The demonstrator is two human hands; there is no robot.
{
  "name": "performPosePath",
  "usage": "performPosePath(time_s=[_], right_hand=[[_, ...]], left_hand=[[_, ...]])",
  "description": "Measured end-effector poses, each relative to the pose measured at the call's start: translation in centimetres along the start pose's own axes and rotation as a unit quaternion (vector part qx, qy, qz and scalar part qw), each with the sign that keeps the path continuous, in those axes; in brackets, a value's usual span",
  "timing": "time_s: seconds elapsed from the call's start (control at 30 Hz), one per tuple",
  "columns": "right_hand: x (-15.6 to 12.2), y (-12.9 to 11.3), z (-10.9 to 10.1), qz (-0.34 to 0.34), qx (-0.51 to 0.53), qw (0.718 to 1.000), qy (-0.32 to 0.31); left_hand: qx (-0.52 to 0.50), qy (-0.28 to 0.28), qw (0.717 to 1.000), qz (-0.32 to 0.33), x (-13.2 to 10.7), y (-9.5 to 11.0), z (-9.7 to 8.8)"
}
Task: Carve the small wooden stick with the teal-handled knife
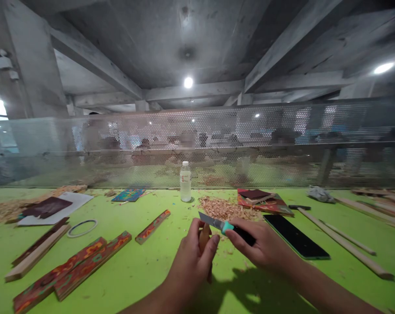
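Note:
My left hand (192,255) is closed around a small piece of wood (203,237), its upper end showing between thumb and fingers. Most of that piece is hidden by the hand. In my right hand (261,240) is a utility knife (228,227) with a black and turquoise handle. Its blade (209,219) points up and left, over the top of the wood; whether they touch I cannot tell. Behind the hands lies a heap of wood shavings (225,208).
A water bottle (185,182) stands at the back before a perforated metal screen (217,148). Painted wooden strips (96,261) and a white ring (82,228) lie left. On the right are a phone (297,236), wooden sticks (348,244), and sandpaper (256,195) on a painted board.

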State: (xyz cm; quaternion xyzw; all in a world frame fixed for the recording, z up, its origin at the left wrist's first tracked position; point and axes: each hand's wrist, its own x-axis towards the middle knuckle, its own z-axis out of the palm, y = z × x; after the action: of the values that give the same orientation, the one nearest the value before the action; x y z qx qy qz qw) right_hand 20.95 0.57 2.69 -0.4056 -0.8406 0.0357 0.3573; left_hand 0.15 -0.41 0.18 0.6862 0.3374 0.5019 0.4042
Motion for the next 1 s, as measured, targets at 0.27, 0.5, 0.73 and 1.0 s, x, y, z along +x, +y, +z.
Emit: performPosePath(time_s=[0.27, 0.5, 0.73, 1.0], right_hand=[[-0.1, 0.1, 0.0, 0.004, 0.003, 1.000, 0.004], [0.0, -0.1, -0.1, 0.000, -0.001, 1.000, 0.008], [0.0, -0.1, 0.0, -0.005, -0.010, 1.000, 0.003], [0.1, -0.1, 0.1, 0.001, 0.002, 1.000, 0.000]], left_hand=[[-0.008, -0.009, 1.000, -0.019, 0.1, -0.3, -0.4], [-0.083, -0.028, 0.996, -0.035, 0.3, -0.3, 0.0], [-0.105, -0.024, 0.994, -0.022, 0.8, -0.3, -0.3], [-0.137, -0.047, 0.988, -0.049, 1.2, -0.7, -0.2]])
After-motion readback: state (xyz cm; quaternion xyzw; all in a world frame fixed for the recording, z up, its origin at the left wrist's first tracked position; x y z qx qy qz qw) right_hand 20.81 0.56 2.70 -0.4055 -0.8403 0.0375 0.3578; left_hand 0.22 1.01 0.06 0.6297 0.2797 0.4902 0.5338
